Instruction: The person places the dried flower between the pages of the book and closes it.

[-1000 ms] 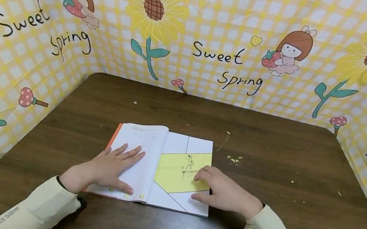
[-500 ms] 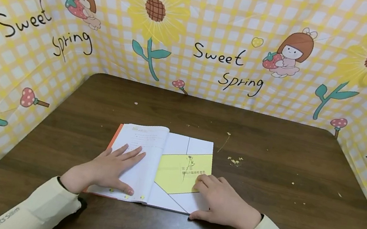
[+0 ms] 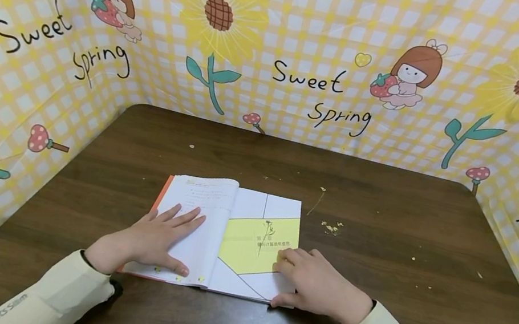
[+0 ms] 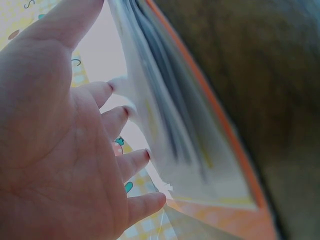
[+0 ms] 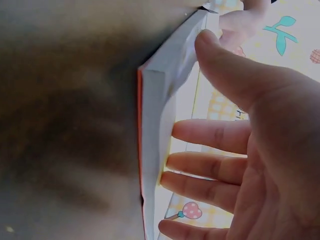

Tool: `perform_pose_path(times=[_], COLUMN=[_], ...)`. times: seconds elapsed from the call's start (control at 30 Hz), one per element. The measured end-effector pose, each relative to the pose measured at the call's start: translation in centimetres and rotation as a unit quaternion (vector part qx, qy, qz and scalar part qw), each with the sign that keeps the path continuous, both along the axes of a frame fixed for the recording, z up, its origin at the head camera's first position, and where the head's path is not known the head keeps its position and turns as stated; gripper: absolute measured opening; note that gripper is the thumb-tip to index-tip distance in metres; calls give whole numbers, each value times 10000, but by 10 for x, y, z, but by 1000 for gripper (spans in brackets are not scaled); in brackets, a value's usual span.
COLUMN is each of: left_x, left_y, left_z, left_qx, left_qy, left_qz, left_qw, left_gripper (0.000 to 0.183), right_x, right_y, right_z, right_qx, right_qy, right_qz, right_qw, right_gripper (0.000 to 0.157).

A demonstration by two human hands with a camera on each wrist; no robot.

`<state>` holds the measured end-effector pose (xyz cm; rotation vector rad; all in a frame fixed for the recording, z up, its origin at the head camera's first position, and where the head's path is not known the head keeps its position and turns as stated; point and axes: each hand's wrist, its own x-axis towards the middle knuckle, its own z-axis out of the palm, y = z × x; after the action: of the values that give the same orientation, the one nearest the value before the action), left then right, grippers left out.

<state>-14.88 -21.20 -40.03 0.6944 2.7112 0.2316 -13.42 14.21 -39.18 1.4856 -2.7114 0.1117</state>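
An open book (image 3: 237, 285) with an orange-red cover lies on the table. My left hand (image 3: 157, 239) rests on its left page with fingers spread; in the left wrist view that page's edge and loose leaves (image 4: 160, 100) show beyond the palm. On the yellow block of the right page lies a thin dark dried flower sprig (image 3: 267, 230). At this page's right side is my right hand (image 3: 316, 282), fingertips touching the page and thumb at the lower right corner. The right wrist view shows its fingers (image 5: 212, 136) nearly straight against the page, beside the thick page block (image 5: 154, 105).
Right of the book lie a second thin flower sprig (image 3: 317, 201) and a small cluster of yellowish petals (image 3: 332, 227). Tiny crumbs dot the dark wooden table (image 3: 387, 207). A yellow checked cloth (image 3: 315, 21) with printed flowers walls the back and sides.
My right hand has drawn back from beside the sprig towards the page's lower right corner, uncovering printed text; its thumb has moved to the lower edge. The left hand and book stay put.
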Motion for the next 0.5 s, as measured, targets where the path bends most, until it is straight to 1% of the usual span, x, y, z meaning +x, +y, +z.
perform_pose_path(times=[0.2, 0.27, 0.33, 0.47, 0.5], left_x=[-4, -5, -4, -1, -1], left_y=[-4, -5, -4, -1, 0], left_z=[-12, -14, -11, -2, 0], left_qx=[13, 13, -10, -32, -41], left_qy=[91, 132, 112, 28, 11], left_qz=[24, 39, 39, 35, 33], left_qw=[10000, 9999, 9999, 10000, 10000], left_gripper=[119, 119, 118, 114, 113], right_x=[-3, -4, -5, -7, -7], right_y=[1, 2, 3, 5, 5], right_z=[4, 7, 10, 14, 14], right_qx=[145, 207, 222, 15, -48], right_qy=[-166, -243, -366, -620, -664], right_qz=[65, 89, 166, 450, 533], right_qw=[9997, 9995, 9989, 9971, 9964], right_gripper=[58, 55, 46, 12, 5])
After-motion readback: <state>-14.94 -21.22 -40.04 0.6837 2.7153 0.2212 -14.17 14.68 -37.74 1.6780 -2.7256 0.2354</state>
